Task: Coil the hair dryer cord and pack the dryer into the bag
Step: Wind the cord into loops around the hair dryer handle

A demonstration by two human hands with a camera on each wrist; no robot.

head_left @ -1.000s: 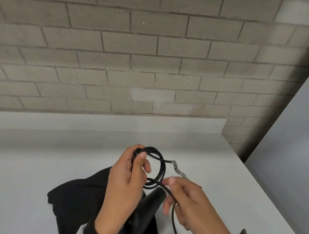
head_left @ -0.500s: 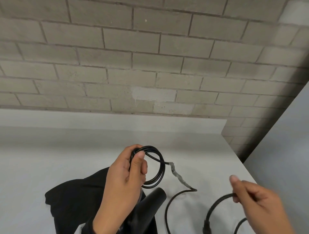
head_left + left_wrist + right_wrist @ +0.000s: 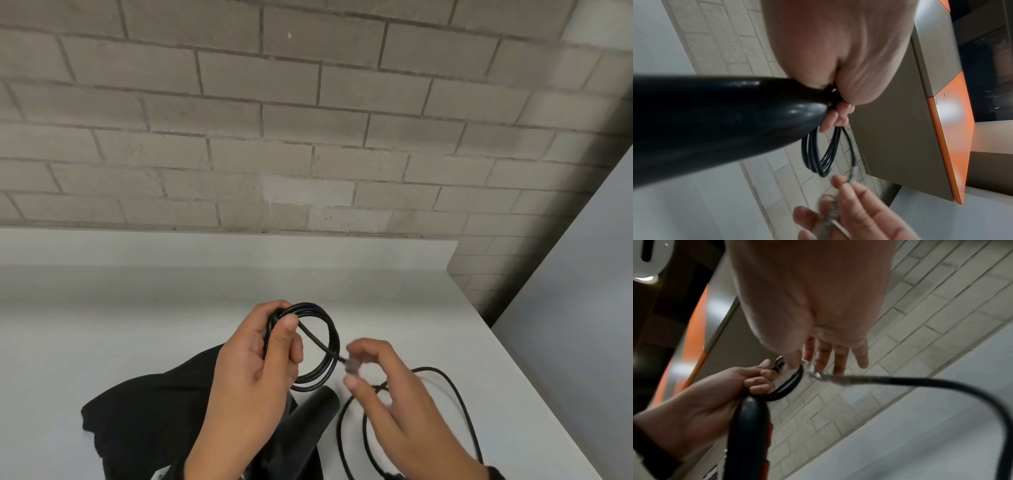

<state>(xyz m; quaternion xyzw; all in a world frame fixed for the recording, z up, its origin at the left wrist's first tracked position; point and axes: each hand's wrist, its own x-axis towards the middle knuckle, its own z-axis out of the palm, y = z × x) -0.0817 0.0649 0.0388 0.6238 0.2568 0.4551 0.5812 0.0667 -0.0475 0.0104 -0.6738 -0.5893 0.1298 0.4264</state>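
Black bag (image 3: 144,421) lay crumpled on the white counter (image 3: 102,342) at my left, w/ the dryer handle (image 3: 305,425) right over it, prob. so packing would be a short drop. I couldn't see the bag's mouth.

My left hand (image 3: 253,370) gripped the coil (image 3: 322,346), fingers curled, thumb pressed on the loops, w/ the dryer's cord end in the same fist; I judged that kept the loops from springing apart. Dryer body (image 3: 715,123) ran long axis back along my forearm, tapered end toward my fingers. Coil stood roughly upright, facing me.

My right hand (image 3: 394,397) pinched the cord (image 3: 941,382) at its grey taped bit (image 3: 351,365) btwn thumb & forefinger, other fingers (image 3: 840,360) spread straight, just beside the coil, prob. to feed another loop. Loose cord trailed right in slack curves over the counter. Coiling looked partway done, packing not started.
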